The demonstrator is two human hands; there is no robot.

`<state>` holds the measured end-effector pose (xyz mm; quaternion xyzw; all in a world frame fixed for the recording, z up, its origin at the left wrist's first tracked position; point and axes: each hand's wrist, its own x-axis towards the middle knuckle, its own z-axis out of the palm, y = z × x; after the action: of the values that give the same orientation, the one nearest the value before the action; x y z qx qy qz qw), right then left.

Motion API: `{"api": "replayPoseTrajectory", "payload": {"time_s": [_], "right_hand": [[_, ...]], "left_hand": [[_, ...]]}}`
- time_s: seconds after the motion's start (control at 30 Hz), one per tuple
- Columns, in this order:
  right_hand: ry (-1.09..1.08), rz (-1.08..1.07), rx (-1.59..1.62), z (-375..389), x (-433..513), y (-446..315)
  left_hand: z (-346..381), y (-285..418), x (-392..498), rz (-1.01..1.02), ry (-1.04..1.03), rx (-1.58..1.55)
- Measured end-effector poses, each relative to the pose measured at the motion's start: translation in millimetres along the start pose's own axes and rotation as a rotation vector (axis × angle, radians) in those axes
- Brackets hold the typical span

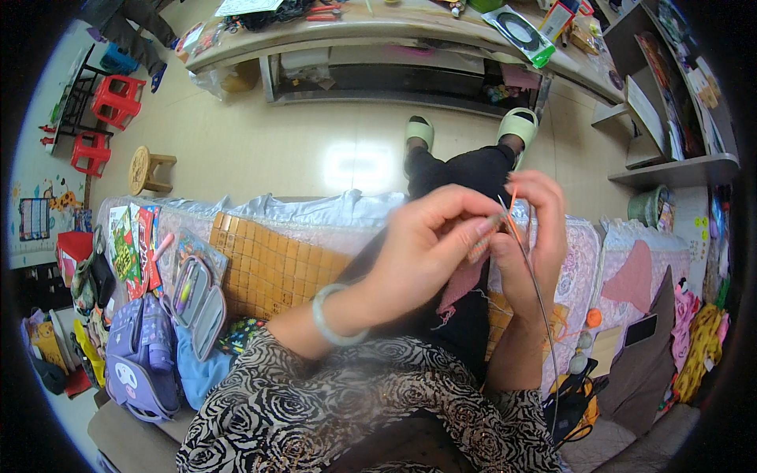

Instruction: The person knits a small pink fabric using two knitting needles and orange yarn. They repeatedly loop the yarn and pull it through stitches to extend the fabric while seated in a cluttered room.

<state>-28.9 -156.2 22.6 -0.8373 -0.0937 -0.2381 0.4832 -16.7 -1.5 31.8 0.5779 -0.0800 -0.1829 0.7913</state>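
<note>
My left hand (434, 233), with a pale bangle (322, 316) on its wrist, pinches a small pink knitted piece (462, 282) near its upper edge. The piece hangs over my black-trousered lap, loose yarn ends at its lower tip. Close beside it, my right hand (535, 236) grips a thin metal knitting needle (530, 266). One pointed tip rises between the hands; the other end runs down past my right forearm. Orange yarn (513, 201) passes by the raised right fingers. The stitches are mostly hidden behind my fingers.
An orange yarn ball (593, 317), a phone (641, 330) and a pink knitted triangle (630, 278) lie at right. At left are an open pencil case (216, 316) and a purple backpack (133, 349). Ahead stands a cluttered table (378, 29); another person's legs (133, 35) show at upper left.
</note>
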Motion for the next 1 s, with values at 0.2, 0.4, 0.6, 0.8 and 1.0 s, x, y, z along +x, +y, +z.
{"api": "replayPoseTrajectory", "payload": {"time_s": [0.2,0.4,0.6,0.8,1.0], "right_hand": [[-0.036,-0.052,0.035,-6.6,-3.2,-0.1],[0.121,-0.079,-0.005,-8.0,-16.3,-0.1],[0.065,0.029,0.120,-10.9,-20.0,-7.3],[-0.005,0.023,0.281,-5.5,-13.8,0.3],[0.121,0.108,0.215,-3.0,-21.3,4.1]], "left_hand": [[-4.2,0.4,3.1,0.039,-0.074,0.072],[-10.0,2.2,6.8,0.042,0.021,0.082],[-14.3,6.0,8.5,0.012,-0.006,0.127],[-17.9,9.6,8.3,-0.205,-0.141,-0.086],[-17.9,7.9,10.4,-0.061,-0.123,0.051]]}}
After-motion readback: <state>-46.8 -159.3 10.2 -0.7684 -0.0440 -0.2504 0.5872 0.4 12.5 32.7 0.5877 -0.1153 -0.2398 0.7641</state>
